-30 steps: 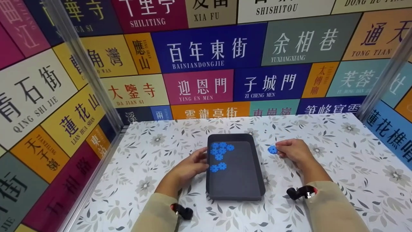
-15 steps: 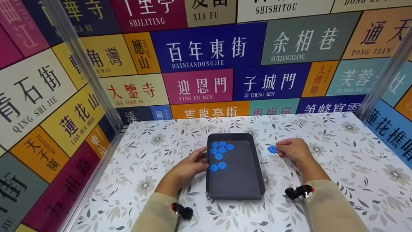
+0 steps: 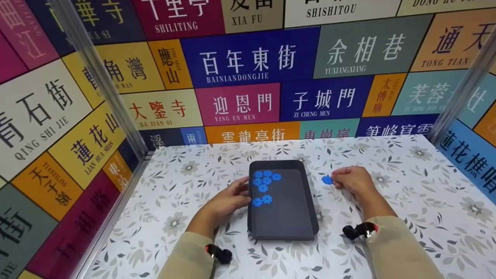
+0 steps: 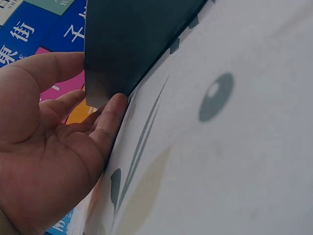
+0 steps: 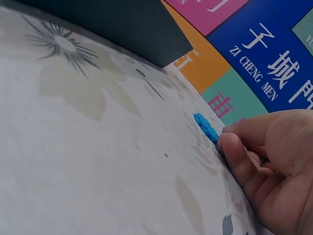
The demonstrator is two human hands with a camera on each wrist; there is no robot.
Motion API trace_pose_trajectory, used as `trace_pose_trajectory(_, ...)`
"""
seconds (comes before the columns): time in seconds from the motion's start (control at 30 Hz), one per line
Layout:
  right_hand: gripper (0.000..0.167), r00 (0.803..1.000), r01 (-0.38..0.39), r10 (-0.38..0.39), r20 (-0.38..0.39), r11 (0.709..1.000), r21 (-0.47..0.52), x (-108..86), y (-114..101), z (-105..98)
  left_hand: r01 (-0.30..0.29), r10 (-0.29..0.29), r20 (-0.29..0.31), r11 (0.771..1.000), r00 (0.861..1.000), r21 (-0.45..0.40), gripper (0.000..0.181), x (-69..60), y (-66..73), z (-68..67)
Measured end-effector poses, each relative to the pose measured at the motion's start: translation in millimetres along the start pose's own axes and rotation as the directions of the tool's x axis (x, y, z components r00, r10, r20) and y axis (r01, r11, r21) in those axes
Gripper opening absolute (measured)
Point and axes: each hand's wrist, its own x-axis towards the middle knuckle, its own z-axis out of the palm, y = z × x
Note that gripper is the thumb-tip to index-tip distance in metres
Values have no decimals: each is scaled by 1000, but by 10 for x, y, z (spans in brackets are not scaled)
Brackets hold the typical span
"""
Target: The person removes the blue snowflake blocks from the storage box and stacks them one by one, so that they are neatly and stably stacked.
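A dark grey tray [image 3: 285, 217] stands on the table, with several blue flower-shaped pieces [image 3: 263, 188] lying flat along its left side. The left hand [image 3: 228, 199] touches the tray's left wall; in the left wrist view that hand [image 4: 63, 132] has its fingers spread at the tray's side wall [image 4: 132, 44]. To the right of the tray, the right hand [image 3: 355, 182] pinches one blue flower piece [image 3: 327, 179] between thumb and fingers. The right wrist view shows this piece [image 5: 205, 128] at the fingertips of the right hand [image 5: 279, 166], close to the tabletop.
The table [image 3: 193, 166] has a white cover printed with grey leaves and flowers. Behind it stands a wall [image 3: 248, 58] of coloured panels with lettering. Transparent posts rise at the back left [image 3: 116, 93] and back right corners. A small black device [image 3: 219, 254] is on each sleeve.
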Motion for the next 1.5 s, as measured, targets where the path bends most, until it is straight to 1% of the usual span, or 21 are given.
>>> trace_pose_trajectory(0.17,41,1000,-4,5,-12,999,45,-6,-6,-6,4,-4,1,1000,1000,-3,80,3,5,-5)
trace_pose_trajectory(0.3,44,1000,6,-3,-23,996,89,-37,-58,-10,15,-15,-1,1000,1000,6,80,3,9,-8)
trace_pose_trajectory(0.4,48,999,39,-40,-1,991,130,-73,-140,13,19,-19,1,1000,1000,4,79,9,18,-5)
trace_pose_trajectory(0.53,52,995,80,-89,47,982,173,-126,-284,88,19,-19,1,1000,1000,6,80,20,29,-3)
trace_pose_trajectory(0.63,50,992,102,-113,63,981,166,-164,-387,157,22,-22,-3,1000,1000,6,80,28,39,-2)
trace_pose_trajectory(0.7,48,989,117,-129,69,981,155,-191,-445,202,20,-20,1,1000,1000,-11,80,33,51,1)
trace_pose_trajectory(0.87,38,983,155,-167,77,978,140,-236,-533,301,6,-5,11,999,1000,-47,82,38,61,2)
trace_pose_trajectory(0.93,35,981,164,-177,82,976,142,-257,-564,341,10,-10,6,999,1000,-39,82,32,60,-2)
trace_pose_trajectory(1.13,42,970,200,-216,113,969,143,-307,-655,473,32,-32,-3,999,999,-27,82,17,58,-6)
trace_pose_trajectory(1.23,42,965,214,-231,121,967,139,-328,-701,541,43,-44,-4,999,999,-24,82,15,53,-3)
trace_pose_trajectory(1.33,39,962,227,-244,126,965,133,-319,-752,615,48,-48,-5,999,999,-19,81,15,43,0)
trace_pose_trajectory(1.5,34,963,215,-232,140,968,129,-247,-843,773,49,-49,-11,999,999,-24,81,11,29,-3)
